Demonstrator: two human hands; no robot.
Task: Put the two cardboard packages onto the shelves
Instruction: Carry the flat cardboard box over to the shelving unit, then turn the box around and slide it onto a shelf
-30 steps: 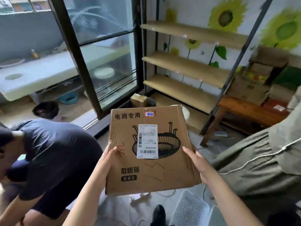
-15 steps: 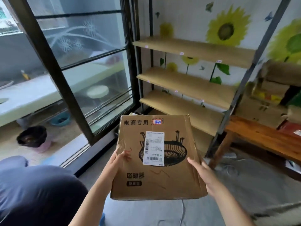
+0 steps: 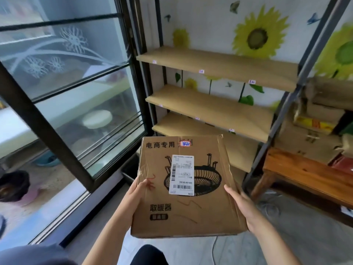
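Room: sunflower wall behind, glass sliding door (image 3: 63, 104) at left.
Package: I see one cardboard package (image 3: 186, 186) held flat, near centre, in front of the shelves (image 3: 215, 104), touching no board.
Left hand (image 3: 136, 194): clasping the package's left edge, thumb on top.
Right hand (image 3: 241, 205): pressed along its right edge, fingers underneath.
Right side: wooden bench (image 3: 305, 169) carrying stacked boxes (image 3: 313, 131).

Brown cardboard package (image 3: 186, 205) in my hands: black lettering, black line drawing of a basket-shaped heater, white barcode label (image 3: 182, 175), red scribbles. Tan shelves (image 3: 215, 108) at twelve o'clock, black frame. White wall (image 3: 210, 22) behind, yellow sunflowers, green leaves. Reddish-brown wooden bench (image 3: 309, 173) at three o'clock.
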